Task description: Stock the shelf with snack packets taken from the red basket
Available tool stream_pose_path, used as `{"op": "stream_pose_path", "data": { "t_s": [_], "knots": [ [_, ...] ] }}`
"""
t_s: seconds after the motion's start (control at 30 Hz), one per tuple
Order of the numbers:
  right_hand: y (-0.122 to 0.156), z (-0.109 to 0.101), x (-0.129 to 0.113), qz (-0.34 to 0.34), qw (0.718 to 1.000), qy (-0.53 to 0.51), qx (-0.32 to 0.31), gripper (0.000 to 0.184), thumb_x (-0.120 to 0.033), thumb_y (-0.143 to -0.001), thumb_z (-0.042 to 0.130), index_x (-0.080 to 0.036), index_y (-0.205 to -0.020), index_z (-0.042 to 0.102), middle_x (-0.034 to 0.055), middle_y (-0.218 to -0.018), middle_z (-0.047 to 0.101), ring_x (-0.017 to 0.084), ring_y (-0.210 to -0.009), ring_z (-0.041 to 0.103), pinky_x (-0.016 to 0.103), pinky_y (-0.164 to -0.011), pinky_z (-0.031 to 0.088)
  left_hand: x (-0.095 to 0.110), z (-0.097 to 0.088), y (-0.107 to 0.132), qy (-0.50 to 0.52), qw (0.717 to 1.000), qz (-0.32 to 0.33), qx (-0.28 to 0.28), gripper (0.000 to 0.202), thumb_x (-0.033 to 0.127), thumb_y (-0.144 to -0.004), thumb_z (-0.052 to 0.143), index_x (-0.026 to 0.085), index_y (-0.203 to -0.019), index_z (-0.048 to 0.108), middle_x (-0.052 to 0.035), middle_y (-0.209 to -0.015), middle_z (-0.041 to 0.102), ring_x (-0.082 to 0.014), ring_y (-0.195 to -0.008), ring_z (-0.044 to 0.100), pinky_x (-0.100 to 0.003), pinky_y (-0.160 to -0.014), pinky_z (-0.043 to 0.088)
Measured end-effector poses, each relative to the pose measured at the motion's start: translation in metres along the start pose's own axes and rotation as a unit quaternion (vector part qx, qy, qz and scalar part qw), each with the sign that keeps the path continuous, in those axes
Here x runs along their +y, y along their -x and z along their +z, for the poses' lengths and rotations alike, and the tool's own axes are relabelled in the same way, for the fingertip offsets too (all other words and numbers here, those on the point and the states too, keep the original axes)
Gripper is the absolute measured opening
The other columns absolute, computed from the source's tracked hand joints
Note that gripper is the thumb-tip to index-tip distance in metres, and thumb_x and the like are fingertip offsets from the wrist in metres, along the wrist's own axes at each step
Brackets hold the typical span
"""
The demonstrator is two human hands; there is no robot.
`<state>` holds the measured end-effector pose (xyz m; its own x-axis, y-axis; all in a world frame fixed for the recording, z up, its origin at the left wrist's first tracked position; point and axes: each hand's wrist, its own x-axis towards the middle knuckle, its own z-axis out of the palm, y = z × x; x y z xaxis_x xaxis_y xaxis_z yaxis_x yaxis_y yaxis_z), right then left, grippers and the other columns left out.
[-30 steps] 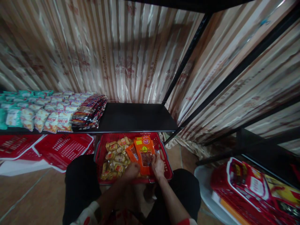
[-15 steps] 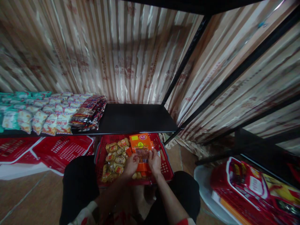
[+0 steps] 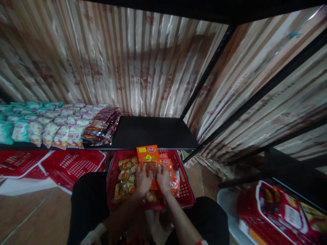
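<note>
Packet (image 3: 150, 157) between left hand (image 3: 143, 181), right hand (image 3: 163, 177), top edge near shelf (image 3: 153, 132)

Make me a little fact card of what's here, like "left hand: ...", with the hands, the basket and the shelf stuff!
Left hand: on the left side of an orange packet
Right hand: at that packet's right edge
Red basket: between the knees
Also in basket: small yellow-wrapped snacks, left; more orange packets, right
Black shelf: teal packets, white packets, then dark shiny packets, left to right
Far right: another red basket holding packets
</note>
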<state>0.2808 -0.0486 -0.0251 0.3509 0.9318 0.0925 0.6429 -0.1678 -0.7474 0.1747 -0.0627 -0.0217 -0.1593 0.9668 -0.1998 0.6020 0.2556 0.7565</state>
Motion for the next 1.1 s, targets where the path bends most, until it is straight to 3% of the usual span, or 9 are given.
{"op": "stream_pose_path", "data": {
  "t_s": [0.2, 0.57, 0.73, 0.9, 1.1],
  "knots": [
    [-0.006, 0.006, -0.013, 0.001, 0.999, -0.053, -0.013, 0.033, -0.041, -0.083, 0.030, -0.019, -0.081, 0.054, 0.0073, -0.071, 0.064, 0.020, -0.063, 0.057, 0.027, -0.060, 0.040, -0.007, -0.005, -0.008, -0.001, 0.999, 0.028, 0.021, 0.054, 0.026, -0.082, 0.043, 0.008, -0.133, 0.040, -0.0151, -0.147, 0.028, -0.0239, -0.137, 0.022, -0.033, -0.113, 0.016],
    [0.005, 0.019, -0.045, -0.038, 0.994, -0.097, -0.031, 0.031, -0.043, -0.084, 0.032, -0.019, -0.082, 0.053, 0.0058, -0.073, 0.065, 0.018, -0.063, 0.058, 0.026, -0.061, 0.041, -0.002, -0.029, -0.012, 0.135, 0.990, -0.024, 0.031, 0.062, 0.040, -0.082, 0.045, 0.011, -0.136, 0.032, -0.0142, -0.148, 0.029, -0.0204, -0.137, 0.023, -0.034, -0.113, 0.017],
    [0.012, 0.021, -0.052, -0.064, 0.996, -0.039, -0.053, 0.033, -0.038, -0.088, 0.029, -0.018, -0.091, 0.056, 0.0079, -0.078, 0.066, 0.020, -0.066, 0.061, 0.027, -0.060, 0.041, 0.001, -0.040, -0.012, 0.187, 0.982, -0.041, 0.006, 0.068, 0.045, -0.081, 0.047, 0.007, -0.135, 0.031, -0.0176, -0.147, 0.029, -0.0216, -0.137, 0.023, -0.032, -0.112, 0.017],
    [0.022, 0.028, -0.055, -0.090, 0.993, 0.044, -0.067, 0.028, -0.030, -0.089, 0.032, -0.018, -0.095, 0.057, 0.0071, -0.079, 0.066, 0.019, -0.067, 0.061, 0.025, -0.059, 0.039, -0.002, -0.047, -0.015, 0.232, 0.971, -0.058, -0.003, 0.067, 0.047, -0.078, 0.052, 0.010, -0.131, 0.036, -0.0183, -0.145, 0.031, -0.0236, -0.136, 0.027, -0.033, -0.111, 0.021],
    [0.031, 0.034, -0.064, -0.142, 0.979, 0.107, -0.102, 0.026, -0.020, -0.087, 0.033, -0.016, -0.088, 0.058, 0.0076, -0.076, 0.064, 0.019, -0.068, 0.060, 0.025, -0.060, 0.041, -0.014, -0.050, -0.020, 0.303, 0.952, -0.047, -0.002, 0.053, 0.045, -0.075, 0.057, 0.017, -0.119, 0.048, -0.0126, -0.129, 0.054, -0.0230, -0.125, 0.044, -0.032, -0.103, 0.034]
  ]
}}
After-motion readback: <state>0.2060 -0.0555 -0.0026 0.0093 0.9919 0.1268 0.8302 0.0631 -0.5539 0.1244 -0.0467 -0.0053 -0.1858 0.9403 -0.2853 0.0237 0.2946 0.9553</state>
